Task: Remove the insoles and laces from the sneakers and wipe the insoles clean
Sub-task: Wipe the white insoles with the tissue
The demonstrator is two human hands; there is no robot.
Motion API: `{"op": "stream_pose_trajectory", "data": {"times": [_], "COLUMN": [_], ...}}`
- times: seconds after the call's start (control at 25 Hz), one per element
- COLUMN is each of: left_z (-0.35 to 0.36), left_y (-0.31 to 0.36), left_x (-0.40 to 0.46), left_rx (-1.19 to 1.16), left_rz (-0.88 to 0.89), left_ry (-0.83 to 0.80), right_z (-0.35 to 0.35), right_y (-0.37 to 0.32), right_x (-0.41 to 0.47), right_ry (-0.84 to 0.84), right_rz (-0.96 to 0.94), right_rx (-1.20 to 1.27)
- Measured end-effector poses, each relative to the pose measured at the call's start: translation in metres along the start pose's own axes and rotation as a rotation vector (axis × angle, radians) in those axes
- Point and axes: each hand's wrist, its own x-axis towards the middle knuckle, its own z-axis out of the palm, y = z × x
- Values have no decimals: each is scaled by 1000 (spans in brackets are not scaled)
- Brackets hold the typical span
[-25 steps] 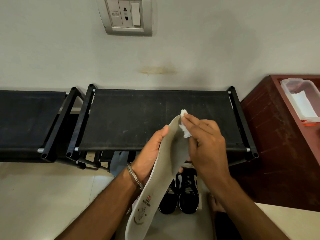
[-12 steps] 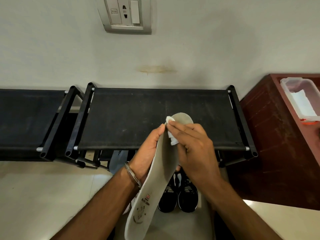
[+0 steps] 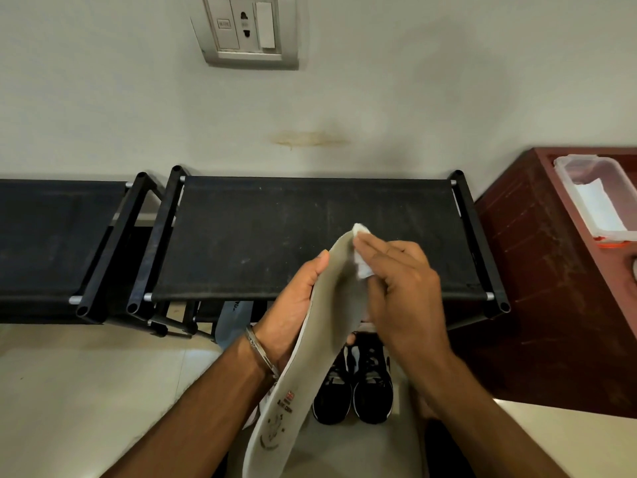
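A pale grey insole (image 3: 310, 357) is held upright and slightly tilted in front of the black fabric shoe rack (image 3: 310, 232), its toe end uppermost and its printed heel end lowest. It is gripped from behind by the left hand (image 3: 293, 312), whose palm is laid against its underside, with the thumb curled over its left edge; a metal bangle (image 3: 261, 353) is worn on that wrist. A small folded white wipe (image 3: 362, 250) is pressed against the upper face of the insole, near the toe, by the fingers of the right hand (image 3: 403, 291), which are closed flat over the wipe. A pair of black sneakers (image 3: 355, 388) is seen on the tiled floor (image 3: 86, 391) below the hands, side by side and touching. A second black rack (image 3: 55, 239) is set just beside the first, on the left. On the red-brown wooden surface (image 3: 537, 270) at the right, a clear plastic container (image 3: 599, 198) holding white sheets is placed. A switch and socket plate (image 3: 246, 29) is fixed to the wall above.
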Motion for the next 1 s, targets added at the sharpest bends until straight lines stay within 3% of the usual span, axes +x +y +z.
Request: {"op": "stream_pose_trajectory", "data": {"times": [0.12, 0.24, 0.4, 0.52, 0.68, 0.8, 1.0], "left_z": [3, 3, 3, 1, -2, -2, -7], "left_y": [3, 0, 2, 1, 3, 4, 6], "left_x": [-1, -1, -1, 0, 1, 0, 1], "left_rx": [-59, 43, -43, 46, -75, 0, -115], "left_rz": [-1, 3, -1, -8, -10, 8, 0], "left_ry": [3, 7, 8, -7, -20, -34, -48], "right_z": [2, -3, 1, -4, 4, 0, 1], "right_y": [-7, 4, -4, 5, -5, 8, 0], "right_x": [-5, 1, -6, 1, -10, 0, -6], "right_ry": [-57, -16, -77, -12, -100, -16, -120], "right_rz": [-101, 0, -86, 26, -115, 22, -57], "right_rx": [19, 15, 32, 17, 14, -15, 86]}}
